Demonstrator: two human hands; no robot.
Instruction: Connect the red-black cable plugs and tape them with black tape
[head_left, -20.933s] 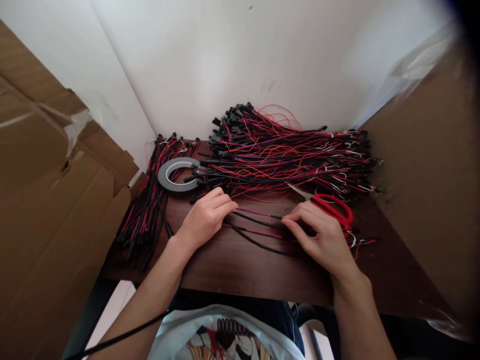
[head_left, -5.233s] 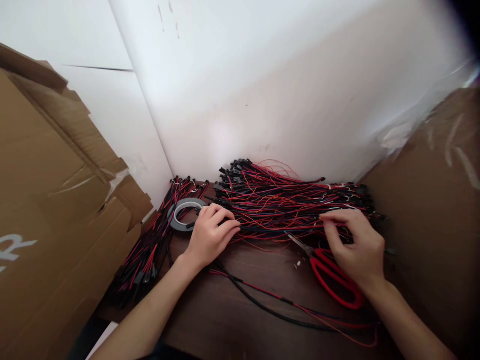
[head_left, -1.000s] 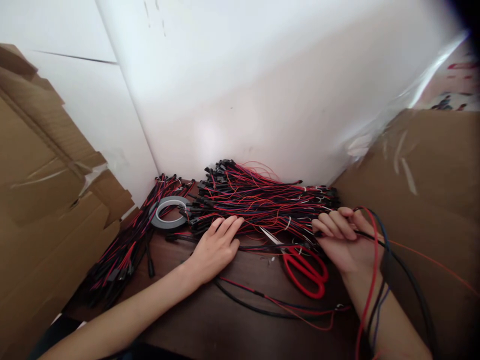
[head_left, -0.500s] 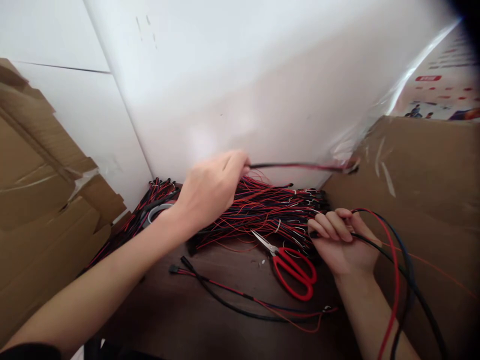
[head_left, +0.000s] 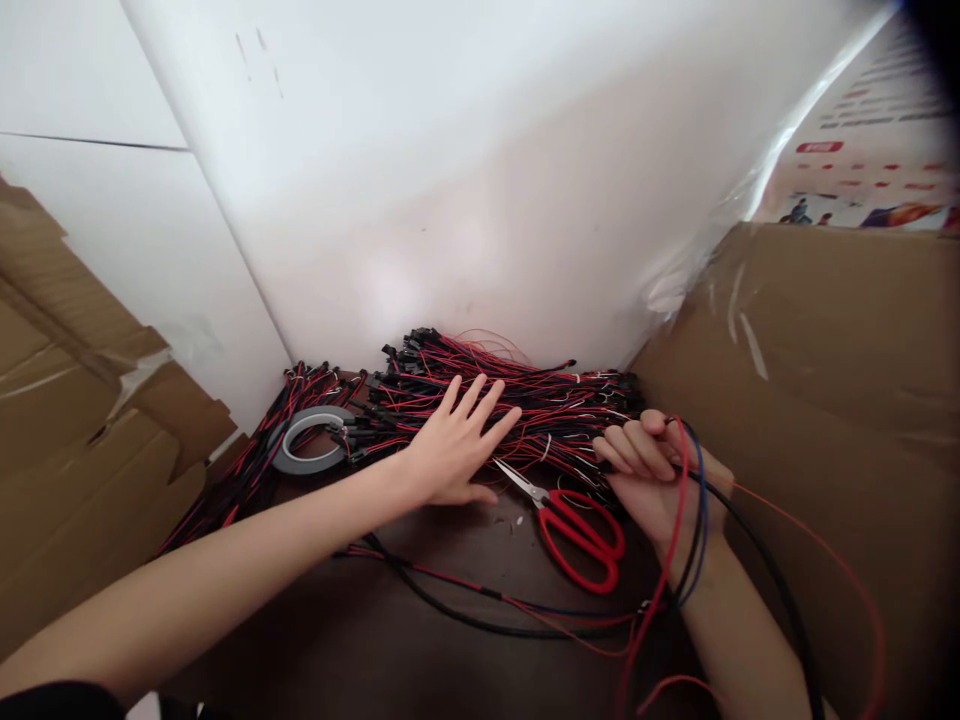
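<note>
My left hand [head_left: 457, 445] is open, palm down and fingers spread, over a pile of red, black and blue wire harnesses [head_left: 555, 400]. On the right, my right hand [head_left: 660, 475] is closed on a wire harness [head_left: 703, 520], whose red, blue and black wires hang down past the wrist. Its end inside the fist is hidden. Between the hands lie red-handled scissors [head_left: 581, 540], blades toward my left hand. In front of them a single cable with red, blue and black wires [head_left: 487, 595] rests on the dark tabletop.
A grey roll of tape [head_left: 311, 440] lies left of the pile, against more bundled wires [head_left: 259, 480]. Cardboard flanks the space on the left [head_left: 90, 370] and right [head_left: 847, 370]. A white wall [head_left: 450, 200] stands behind. White scraps lie beside the scissors.
My left hand has let go of the cable it held in the air, opened, and come down over the pile. My right hand keeps its grip, with its wires hanging closer to the wrist.
</note>
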